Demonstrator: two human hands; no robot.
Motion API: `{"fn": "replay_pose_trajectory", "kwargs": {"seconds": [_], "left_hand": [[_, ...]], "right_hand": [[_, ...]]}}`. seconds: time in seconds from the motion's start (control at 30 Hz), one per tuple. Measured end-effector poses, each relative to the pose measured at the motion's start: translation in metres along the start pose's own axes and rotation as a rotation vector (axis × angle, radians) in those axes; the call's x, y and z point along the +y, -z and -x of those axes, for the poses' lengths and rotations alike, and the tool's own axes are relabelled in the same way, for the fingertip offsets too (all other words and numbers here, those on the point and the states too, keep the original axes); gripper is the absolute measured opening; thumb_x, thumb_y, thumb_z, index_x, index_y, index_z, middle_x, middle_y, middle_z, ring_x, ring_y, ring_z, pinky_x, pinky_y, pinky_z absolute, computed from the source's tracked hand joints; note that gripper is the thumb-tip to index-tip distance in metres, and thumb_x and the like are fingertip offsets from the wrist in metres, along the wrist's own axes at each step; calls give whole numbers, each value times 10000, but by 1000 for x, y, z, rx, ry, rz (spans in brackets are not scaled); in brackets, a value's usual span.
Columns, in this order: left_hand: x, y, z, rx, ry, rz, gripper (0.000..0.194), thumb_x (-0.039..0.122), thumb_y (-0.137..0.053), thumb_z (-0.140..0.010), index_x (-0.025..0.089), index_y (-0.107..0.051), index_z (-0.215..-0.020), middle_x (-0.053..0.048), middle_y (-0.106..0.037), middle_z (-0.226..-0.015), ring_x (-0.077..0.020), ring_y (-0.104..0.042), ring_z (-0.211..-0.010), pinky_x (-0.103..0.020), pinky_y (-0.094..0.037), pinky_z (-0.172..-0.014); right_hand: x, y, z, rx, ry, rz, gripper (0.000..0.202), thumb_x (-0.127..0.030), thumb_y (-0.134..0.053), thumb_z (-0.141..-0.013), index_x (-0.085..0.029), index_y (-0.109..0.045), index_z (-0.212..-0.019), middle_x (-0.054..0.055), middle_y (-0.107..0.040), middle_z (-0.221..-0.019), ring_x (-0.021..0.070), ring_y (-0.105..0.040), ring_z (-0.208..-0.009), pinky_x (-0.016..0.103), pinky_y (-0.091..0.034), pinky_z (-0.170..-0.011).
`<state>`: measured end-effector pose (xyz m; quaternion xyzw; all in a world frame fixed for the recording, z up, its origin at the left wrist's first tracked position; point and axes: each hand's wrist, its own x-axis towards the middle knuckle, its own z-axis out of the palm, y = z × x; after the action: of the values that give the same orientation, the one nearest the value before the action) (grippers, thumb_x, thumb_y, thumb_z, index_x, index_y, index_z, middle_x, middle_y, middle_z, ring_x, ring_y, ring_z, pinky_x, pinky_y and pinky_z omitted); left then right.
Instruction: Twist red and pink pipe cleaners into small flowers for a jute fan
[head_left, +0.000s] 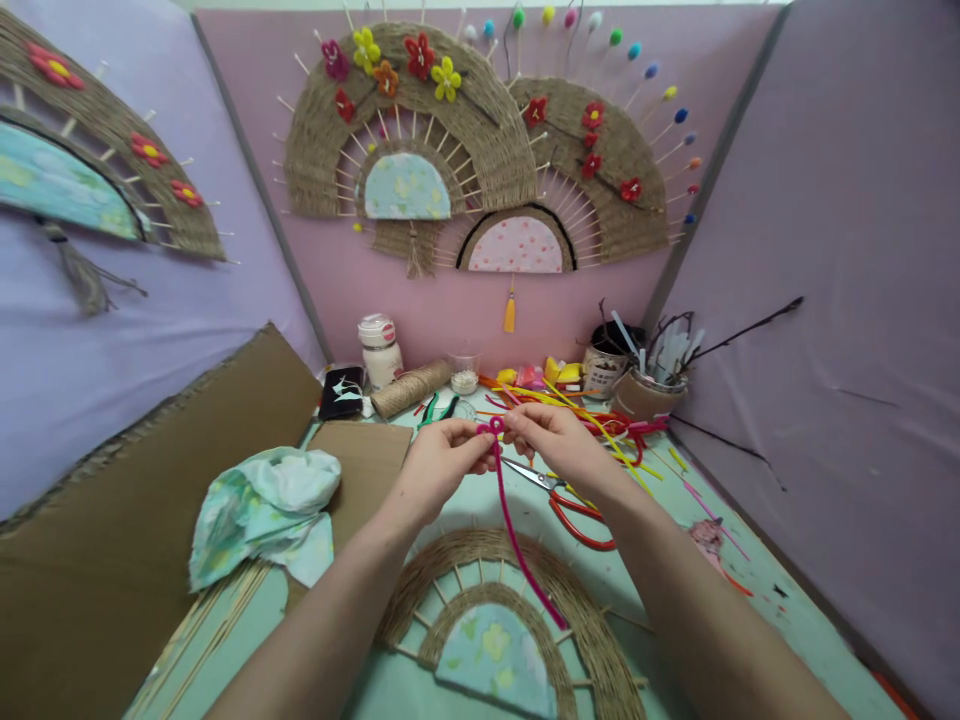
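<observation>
A magenta pipe cleaner [512, 530] is pinched between both hands above the table, its upper end bent into small loops and its long tail hanging down. My left hand [450, 452] grips it from the left, fingers closed at the loops. From the other side, the thumb and fingers of my right hand [547, 437] are closed on the looped part. Below lies a half-round fan woven from twine [480, 548], with a green floral cloth centre; the pipe cleaner's tail hangs in front of it. Red-handled scissors [581, 525] rest beneath my right hand.
Loose pipe cleaners [622, 440] lie at the back right, near pots of twigs and glue sticks [652, 390]. A twine roll [411, 390], a white bottle [380, 350] and crumpled green cloth [262, 515] are at the left. Cardboard [150, 520] stands there; decorated fans [412, 120] hang behind.
</observation>
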<state>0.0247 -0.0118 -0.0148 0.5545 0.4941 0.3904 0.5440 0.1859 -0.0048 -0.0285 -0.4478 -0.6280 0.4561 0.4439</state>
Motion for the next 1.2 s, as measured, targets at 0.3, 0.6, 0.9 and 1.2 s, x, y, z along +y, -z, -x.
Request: {"fn": "replay_pose_trajectory", "kwargs": {"seconds": [0.3,0.6,0.9,1.2], "left_hand": [[3,-1,2,7,-1,-53,167,312,-631,-708,162,-585,-651,13,-603,-578,-100,-562,-548,-199,-419,-512],[-9,0,-5,-41,-121,-45,227,372,-645,-690,151,-606,-663,-9,-616,-607,-119,-570,-586,-237,-452,-581],[-14,2,-7,-32,-181,-131,208,342,-585,-739,142,-636,-711,-18,-628,-629,-123,-555,-594,-241,-433,-584],[-6,0,-4,-57,-89,6,278,403,-606,-739,139,-650,-813,-31,-632,-716,-126,-579,-654,-236,-445,-600]], "right_hand": [[-8,-1,4,-25,67,124,200,-337,-541,-791,-156,-551,-706,-35,-464,-599,91,-407,-546,218,-311,-496],[-6,-3,1,22,99,80,115,-265,-543,-774,-166,-577,-820,0,-569,-716,106,-488,-616,226,-396,-556],[-7,-5,4,35,92,143,87,-233,-538,-762,-164,-586,-741,-21,-566,-623,94,-479,-535,215,-357,-505],[-6,-5,1,109,101,81,117,-255,-547,-758,-151,-599,-756,-7,-560,-655,95,-463,-569,209,-368,-509]]}}
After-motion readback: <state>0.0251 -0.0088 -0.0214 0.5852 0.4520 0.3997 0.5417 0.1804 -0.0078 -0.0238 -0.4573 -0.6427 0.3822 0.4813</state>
